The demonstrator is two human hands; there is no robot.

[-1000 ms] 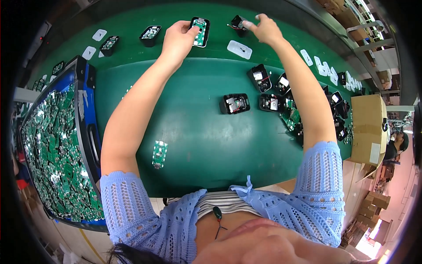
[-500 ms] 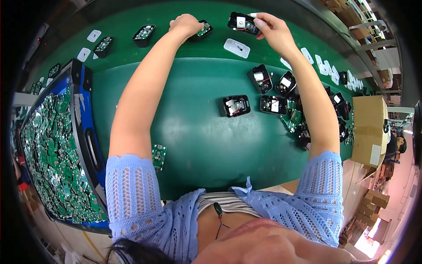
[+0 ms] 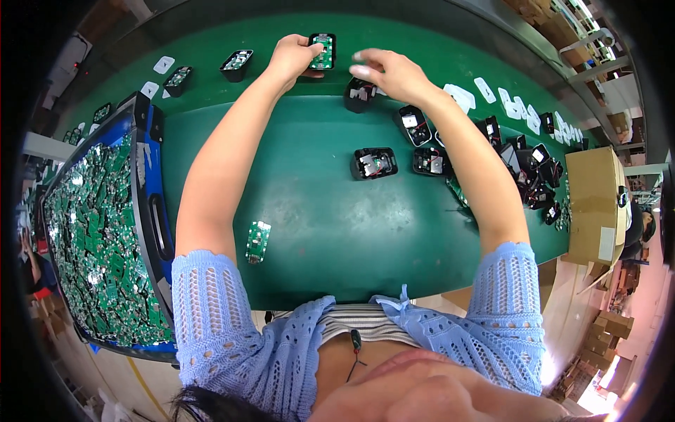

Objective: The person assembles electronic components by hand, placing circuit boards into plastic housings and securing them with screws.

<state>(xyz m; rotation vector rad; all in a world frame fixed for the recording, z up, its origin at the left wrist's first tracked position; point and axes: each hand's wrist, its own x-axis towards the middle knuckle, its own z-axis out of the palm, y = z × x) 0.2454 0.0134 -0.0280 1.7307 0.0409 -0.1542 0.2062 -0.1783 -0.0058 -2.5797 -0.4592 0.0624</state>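
A long green workbench (image 3: 316,204) runs across the view. At its left stands a wide blue-and-black tray (image 3: 143,190), heaped with green circuit boards (image 3: 98,260); at its right end is a brown cardboard box (image 3: 590,204). Over the far side of the bench, the left hand (image 3: 290,58) grips a rectangular black plastic housing with a green circuit board inside (image 3: 323,53), thumb on the board. Beside it, the right hand (image 3: 395,74) is loosely curled, thumb and fingers parted, just over an open black plastic housing (image 3: 359,96); whether it touches that is unclear. Nearer sits another open black housing with metal parts (image 3: 374,163), left of a jumbled cluster of black housings (image 3: 541,174). One loose green circuit board (image 3: 258,242) lies near the bench's front edge. Flat white plastic covers (image 3: 485,89) line the far right.
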